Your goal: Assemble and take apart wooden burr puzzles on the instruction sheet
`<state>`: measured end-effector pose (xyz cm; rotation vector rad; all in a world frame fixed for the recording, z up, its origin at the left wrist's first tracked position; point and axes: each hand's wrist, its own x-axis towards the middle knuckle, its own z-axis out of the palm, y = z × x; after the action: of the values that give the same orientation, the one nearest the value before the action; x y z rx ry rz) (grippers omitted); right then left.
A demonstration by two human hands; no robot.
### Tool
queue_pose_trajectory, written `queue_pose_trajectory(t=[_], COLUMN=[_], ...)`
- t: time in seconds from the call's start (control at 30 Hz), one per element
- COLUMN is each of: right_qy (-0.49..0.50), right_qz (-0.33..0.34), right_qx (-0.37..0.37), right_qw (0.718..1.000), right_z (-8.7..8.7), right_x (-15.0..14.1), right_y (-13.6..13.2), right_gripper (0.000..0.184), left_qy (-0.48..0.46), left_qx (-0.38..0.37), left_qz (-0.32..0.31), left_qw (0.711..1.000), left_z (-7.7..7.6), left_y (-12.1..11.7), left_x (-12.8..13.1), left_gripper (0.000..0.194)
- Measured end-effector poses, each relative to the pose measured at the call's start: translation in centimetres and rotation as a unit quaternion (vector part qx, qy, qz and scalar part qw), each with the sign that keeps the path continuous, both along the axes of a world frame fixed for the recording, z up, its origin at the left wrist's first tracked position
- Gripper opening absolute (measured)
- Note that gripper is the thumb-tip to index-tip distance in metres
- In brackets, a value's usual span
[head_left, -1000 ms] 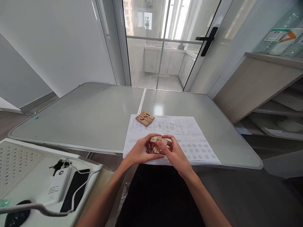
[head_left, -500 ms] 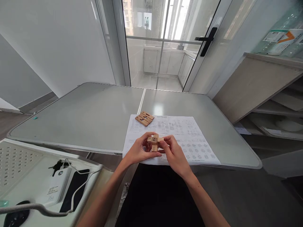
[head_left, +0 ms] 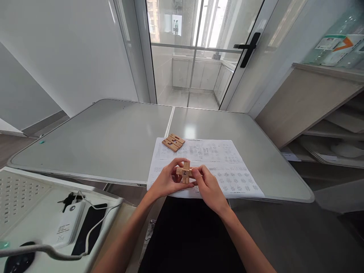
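Between my two hands is a wooden burr puzzle (head_left: 185, 173), a cross of interlocked light wood sticks with a dark "2" on the face toward me. My left hand (head_left: 165, 181) curls round its left side, thumb along the bottom and fingers behind. From the right, my right hand (head_left: 209, 185) pinches the stick that juts out that way. Both hands are above the near edge of a printed instruction sheet (head_left: 239, 163). Several flat notched wooden sticks (head_left: 173, 142) lie side by side at the sheet's far left corner.
The grey folding table (head_left: 113, 140) has a seam running away from me. At lower left, a white surface (head_left: 42, 193) holds a power bank (head_left: 69, 223), a phone (head_left: 89, 227), keys (head_left: 68, 201) and a cable. Shelves (head_left: 327, 132) stand to the right, and a glass door (head_left: 196, 49) is ahead.
The puzzle has turned slightly between my fingers, so its "2" face and upright stick now point more squarely at me. My hands have stayed nearly in place.
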<state>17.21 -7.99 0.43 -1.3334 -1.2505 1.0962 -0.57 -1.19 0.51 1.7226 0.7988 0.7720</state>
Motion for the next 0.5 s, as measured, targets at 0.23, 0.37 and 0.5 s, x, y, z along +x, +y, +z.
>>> queue_pose_trajectory(t=[0.23, 0.37, 0.5], right_qy=[0.009, 0.033, 0.040], right_qz=[-0.001, -0.001, -0.013], right_qx=[0.000, 0.005, 0.004], right_qw=[1.000, 0.999, 0.999], right_z=[0.4, 0.2, -0.2], right_x=[0.4, 0.9, 2.0], right_y=[0.1, 0.4, 1.0], right_gripper=[0.050, 0.050, 0.053], left_qy=[0.006, 0.012, 0.016], left_qx=[-0.009, -0.009, -0.003], left_qz=[-0.009, -0.023, -0.019], left_qw=[1.000, 1.000, 1.000], left_z=[0.0, 0.0, -0.1], left_y=[0.1, 0.2, 0.3], left_x=[0.1, 0.1, 0.1], left_gripper=[0.070, 0.070, 0.072])
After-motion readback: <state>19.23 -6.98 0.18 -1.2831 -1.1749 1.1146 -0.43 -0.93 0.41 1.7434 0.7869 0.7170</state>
